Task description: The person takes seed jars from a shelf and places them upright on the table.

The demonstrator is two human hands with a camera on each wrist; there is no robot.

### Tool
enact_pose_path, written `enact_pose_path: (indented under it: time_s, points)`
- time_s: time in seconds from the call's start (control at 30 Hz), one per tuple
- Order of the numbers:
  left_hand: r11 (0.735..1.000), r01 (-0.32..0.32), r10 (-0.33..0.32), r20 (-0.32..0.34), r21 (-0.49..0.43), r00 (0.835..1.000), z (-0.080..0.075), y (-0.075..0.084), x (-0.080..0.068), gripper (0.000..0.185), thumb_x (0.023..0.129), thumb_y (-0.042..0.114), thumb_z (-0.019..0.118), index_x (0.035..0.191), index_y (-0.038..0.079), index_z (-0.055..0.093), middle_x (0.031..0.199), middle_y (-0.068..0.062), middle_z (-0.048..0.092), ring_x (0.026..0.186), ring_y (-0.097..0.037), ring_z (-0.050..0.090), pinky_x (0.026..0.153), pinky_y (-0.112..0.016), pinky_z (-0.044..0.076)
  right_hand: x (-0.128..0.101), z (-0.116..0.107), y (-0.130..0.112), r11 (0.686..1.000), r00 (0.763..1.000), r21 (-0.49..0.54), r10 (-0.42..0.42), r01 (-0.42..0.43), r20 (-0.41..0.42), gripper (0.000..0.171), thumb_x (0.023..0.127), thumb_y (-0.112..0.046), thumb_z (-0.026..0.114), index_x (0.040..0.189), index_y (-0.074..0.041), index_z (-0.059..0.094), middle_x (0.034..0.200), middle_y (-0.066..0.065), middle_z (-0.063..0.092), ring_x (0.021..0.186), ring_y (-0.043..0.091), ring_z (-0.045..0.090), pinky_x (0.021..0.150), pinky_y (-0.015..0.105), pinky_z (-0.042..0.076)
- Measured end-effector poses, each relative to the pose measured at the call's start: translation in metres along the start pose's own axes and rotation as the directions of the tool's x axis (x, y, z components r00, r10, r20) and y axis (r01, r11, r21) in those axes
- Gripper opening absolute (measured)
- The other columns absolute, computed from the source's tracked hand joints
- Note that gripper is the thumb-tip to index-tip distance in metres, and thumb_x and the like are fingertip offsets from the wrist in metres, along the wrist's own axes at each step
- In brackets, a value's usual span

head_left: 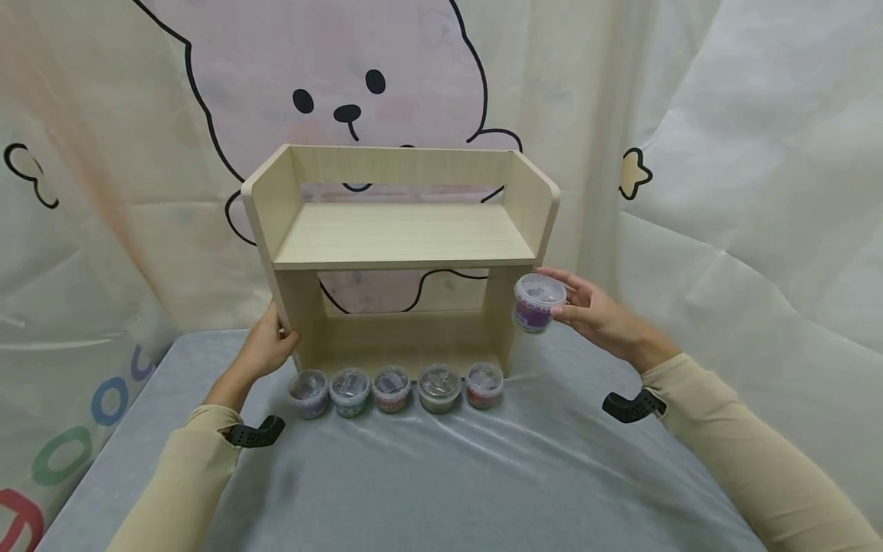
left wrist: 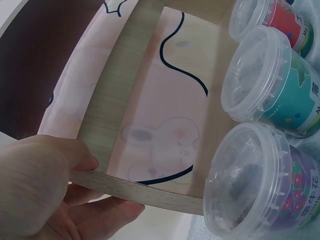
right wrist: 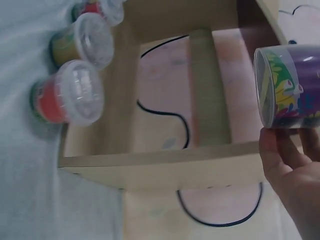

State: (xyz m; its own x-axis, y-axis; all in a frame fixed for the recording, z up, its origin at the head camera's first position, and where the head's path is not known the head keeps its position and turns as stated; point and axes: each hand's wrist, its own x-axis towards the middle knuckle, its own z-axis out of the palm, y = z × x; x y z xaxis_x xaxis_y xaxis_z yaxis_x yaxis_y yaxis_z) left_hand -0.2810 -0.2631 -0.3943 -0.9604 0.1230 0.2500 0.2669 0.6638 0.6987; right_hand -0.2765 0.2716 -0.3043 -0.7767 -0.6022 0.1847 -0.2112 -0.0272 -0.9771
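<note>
A small pale wooden two-tier shelf (head_left: 407,234) stands upright on the cloth. My left hand (head_left: 264,346) grips the front edge of its left side panel (left wrist: 155,196), thumb on the inner face and fingers outside. In my right hand (head_left: 602,320) is a clear plastic tub (head_left: 531,313) with a purple label and a translucent lid, held upright off the table beside the shelf's right panel. The right wrist view shows fingers (right wrist: 272,150) against that tub's side; its lid lies outside that view.
Several similar lidded tubs line up before the lower shelf, among them a purple one (head_left: 309,395) at the left end and a red one (head_left: 484,386) at the right end. Grey-blue cloth (head_left: 441,475) covers the table. A printed curtain (head_left: 428,61) hangs behind.
</note>
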Motion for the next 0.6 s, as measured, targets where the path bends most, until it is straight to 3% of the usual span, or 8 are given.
enact_pose_path:
  time_s: [0.3, 0.6]
  points:
    - [1.0, -0.023, 0.023, -0.003, -0.011, 1.0, 0.002, -0.001, 0.002, 0.067, 0.096, -0.001, 0.049, 0.155, 0.001, 0.017, 0.148, -0.038, 0.039, 0.133, -0.058, 0.046, 0.1, -0.069, 0.049, -0.01, -0.014, 0.041, 0.998, 0.999, 0.044, 0.047, -0.048, 0.027, 0.065, 0.1, 0.004, 0.05, 0.159, -0.007, 0.023, 0.141, -0.006, 0.054, 0.128, 0.002, 0.055, 0.107, 0.016, 0.047]
    - [1.0, -0.02, 0.02, -0.009, -0.014, 1.0, 0.001, -0.003, 0.002, 0.065, 0.096, 0.0, 0.049, 0.154, 0.0, 0.019, 0.146, -0.038, 0.041, 0.132, -0.057, 0.048, 0.098, -0.068, 0.05, -0.021, -0.027, 0.076, 0.995, 0.994, -0.023, 0.1, -0.099, 0.053, 0.069, 0.1, 0.003, 0.053, 0.161, -0.005, 0.02, 0.148, -0.007, 0.049, 0.132, 0.002, 0.053, 0.107, 0.017, 0.048]
